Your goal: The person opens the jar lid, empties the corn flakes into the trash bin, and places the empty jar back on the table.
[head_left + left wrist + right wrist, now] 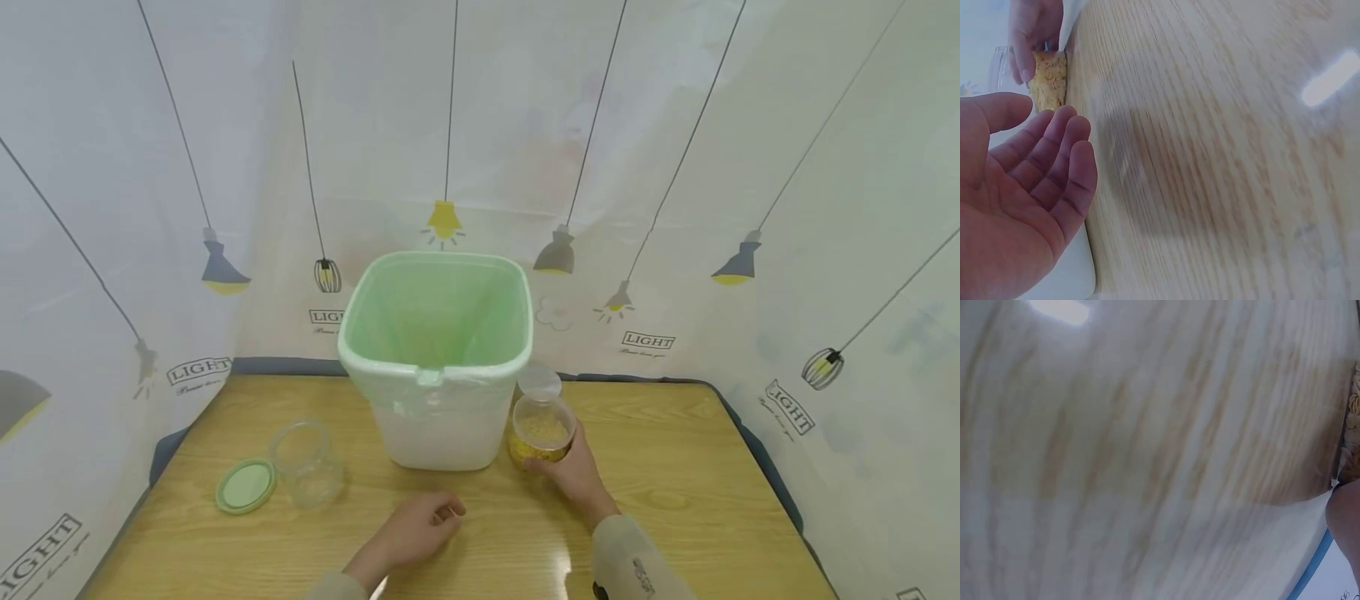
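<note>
My right hand (573, 471) grips a transparent jar (542, 427) by its side, thumb in front; yellow flaky food (1049, 81) fills its lower part. The jar stands upright on the table, its top uncovered. Only a sliver of the flakes (1352, 431) and part of a finger show at the edge of the right wrist view. My left hand (420, 527) hovers low over the table in front of the bin, fingers loosely curled. In the left wrist view its palm (1016, 206) holds nothing.
A tall bin (442, 425) with a green rim stands at the table's middle. Behind the jar is a round transparent lid (540, 381). At left, a second transparent jar (307, 471) stands beside a green lid (246, 486). A printed curtain (675, 167) hangs around the table.
</note>
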A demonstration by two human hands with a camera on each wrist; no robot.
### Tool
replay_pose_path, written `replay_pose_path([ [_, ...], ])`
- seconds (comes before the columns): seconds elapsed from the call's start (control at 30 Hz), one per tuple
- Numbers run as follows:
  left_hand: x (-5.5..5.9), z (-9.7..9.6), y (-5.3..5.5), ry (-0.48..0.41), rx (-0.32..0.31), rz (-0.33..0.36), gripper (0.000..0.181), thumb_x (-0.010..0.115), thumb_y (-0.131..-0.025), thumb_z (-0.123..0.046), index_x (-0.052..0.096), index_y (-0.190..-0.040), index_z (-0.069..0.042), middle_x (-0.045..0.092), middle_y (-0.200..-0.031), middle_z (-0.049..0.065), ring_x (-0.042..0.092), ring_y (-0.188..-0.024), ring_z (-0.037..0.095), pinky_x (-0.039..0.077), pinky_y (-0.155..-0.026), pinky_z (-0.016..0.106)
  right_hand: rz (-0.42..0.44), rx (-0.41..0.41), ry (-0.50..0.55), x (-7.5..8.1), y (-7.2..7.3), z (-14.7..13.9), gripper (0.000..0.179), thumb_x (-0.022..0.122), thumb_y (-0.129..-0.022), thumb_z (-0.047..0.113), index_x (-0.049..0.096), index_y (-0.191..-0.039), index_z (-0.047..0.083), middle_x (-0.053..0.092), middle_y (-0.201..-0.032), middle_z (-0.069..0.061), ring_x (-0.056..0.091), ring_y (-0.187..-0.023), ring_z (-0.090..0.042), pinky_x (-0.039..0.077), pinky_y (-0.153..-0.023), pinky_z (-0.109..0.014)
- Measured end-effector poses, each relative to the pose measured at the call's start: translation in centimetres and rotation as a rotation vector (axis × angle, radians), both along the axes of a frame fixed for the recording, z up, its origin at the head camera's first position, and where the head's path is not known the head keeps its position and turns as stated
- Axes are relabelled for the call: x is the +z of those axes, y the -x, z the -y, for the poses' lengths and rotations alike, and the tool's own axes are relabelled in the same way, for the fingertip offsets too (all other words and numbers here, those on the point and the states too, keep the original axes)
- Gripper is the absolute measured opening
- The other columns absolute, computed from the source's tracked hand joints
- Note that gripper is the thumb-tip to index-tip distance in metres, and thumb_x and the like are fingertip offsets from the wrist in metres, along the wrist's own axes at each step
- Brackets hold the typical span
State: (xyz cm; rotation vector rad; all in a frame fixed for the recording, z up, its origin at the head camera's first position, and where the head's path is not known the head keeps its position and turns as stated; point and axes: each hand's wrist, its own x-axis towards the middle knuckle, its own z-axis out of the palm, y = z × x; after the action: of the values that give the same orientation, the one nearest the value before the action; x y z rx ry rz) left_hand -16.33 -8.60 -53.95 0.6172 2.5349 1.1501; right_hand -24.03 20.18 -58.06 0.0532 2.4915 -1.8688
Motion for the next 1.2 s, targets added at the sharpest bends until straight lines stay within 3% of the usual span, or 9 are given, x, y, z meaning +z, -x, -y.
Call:
replay_pose_path([
  [0.27, 0.1, 0.1, -0.1, -0.008, -0.001, 0.003, 0.023, 0.058, -0.095, -0.027, 0.067, -0.109, -0.011, 0.070, -0.100, -0.001, 0.063, -0.086, 0.013, 0.052, -0.073, 0.029, -0.033, 0.019, 0.016, 0.4, -0.9, -1.0, 0.110, 0.091, -0.066, 0.026, 0.020, -0.150, 0.022, 0.035, -0.150, -0.005, 0.033, -0.141, -0.029, 0.022, -0.120, -0.056],
  [0.47, 0.0, 0.5, -0.2, -0.002, 0.011, 0.003, 0.023, 0.057, -0.096, -0.029, 0.067, -0.110, -0.013, 0.070, -0.103, -0.002, 0.063, -0.087, 0.011, 0.052, -0.074, 0.029, -0.060, 0.106, -0.044, 0.9, -2.1, -2.0, 0.114, 0.090, -0.066, 0.024, 0.016, -0.153, 0.023, 0.034, -0.151, -0.006, 0.033, -0.142, -0.031, 0.026, -0.117, -0.058],
  [0.6, 0.3, 0.9, -0.2, -0.007, 0.019, 0.015, 0.025, 0.056, -0.097, -0.030, 0.067, -0.113, -0.014, 0.070, -0.105, -0.002, 0.062, -0.088, 0.010, 0.052, -0.074, 0.029, -0.070, 0.145, -0.070, 1.3, -3.1, -2.3, 0.113, 0.092, -0.064, 0.024, 0.021, -0.151, 0.024, 0.039, -0.149, -0.005, 0.038, -0.139, -0.031, 0.031, -0.114, -0.057],
  [0.83, 0.8, 1.2, -0.1, -0.015, 0.016, -0.014, 0.026, 0.054, -0.098, -0.031, 0.066, -0.114, -0.015, 0.070, -0.104, -0.003, 0.062, -0.086, 0.008, 0.052, -0.072, 0.026, -0.062, 0.221, -0.073, 2.1, -5.2, -2.2, 0.110, 0.094, -0.060, 0.025, 0.028, -0.148, 0.026, 0.044, -0.147, -0.002, 0.043, -0.136, -0.027, 0.030, -0.115, -0.053],
  [1.03, 1.7, 1.4, -0.1, -0.023, 0.028, -0.008, 0.031, 0.051, -0.100, -0.034, 0.065, -0.120, -0.014, 0.070, -0.107, -0.001, 0.062, -0.089, 0.009, 0.052, -0.073, 0.028, -0.060, 0.312, -0.076, 2.2, -6.7, -1.6, 0.112, 0.094, -0.059, 0.026, 0.028, -0.149, 0.027, 0.041, -0.150, 0.001, 0.039, -0.139, -0.026, 0.024, -0.118, -0.057],
  [1.2, 3.0, 1.8, -0.2, -0.062, 0.032, -0.001, 0.035, 0.050, -0.100, -0.039, 0.063, -0.123, -0.016, 0.069, -0.113, 0.005, 0.061, -0.095, 0.010, 0.052, -0.075, 0.026, -0.110, 0.409, -0.091, 2.3, -7.5, -0.4, 0.111, 0.093, -0.060, 0.031, 0.027, -0.150, 0.033, 0.044, -0.148, 0.005, 0.045, -0.135, -0.022, 0.034, -0.115, -0.046],
])
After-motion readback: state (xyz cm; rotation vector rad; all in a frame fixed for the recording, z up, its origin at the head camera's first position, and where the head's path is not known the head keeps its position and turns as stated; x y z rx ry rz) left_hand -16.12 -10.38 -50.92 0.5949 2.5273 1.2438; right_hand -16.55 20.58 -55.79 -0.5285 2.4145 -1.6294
